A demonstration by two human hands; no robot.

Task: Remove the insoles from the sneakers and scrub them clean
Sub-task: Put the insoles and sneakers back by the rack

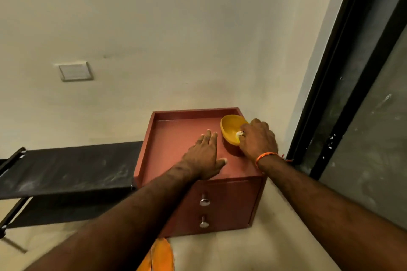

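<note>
Preparation step: right hand [257, 138] grips a white object at the yellow bowl [230, 130]; left hand [206, 154] rests flat, fingers straight, on the red cabinet [176, 138]. Sneakers unseen; fetching them likely follows.

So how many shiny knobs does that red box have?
2. Both knobs sit on the front of the cabinet: the upper knob and, straight below it, the lower knob. The arms may hide others.

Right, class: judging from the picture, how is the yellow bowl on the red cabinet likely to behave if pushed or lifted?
The yellow bowl looks like thin plastic, so probably light and not fragile. It already sits tilted under the right hand, so it likely tips easily. On the smooth cabinet top, it would probably slide when pushed.
</note>
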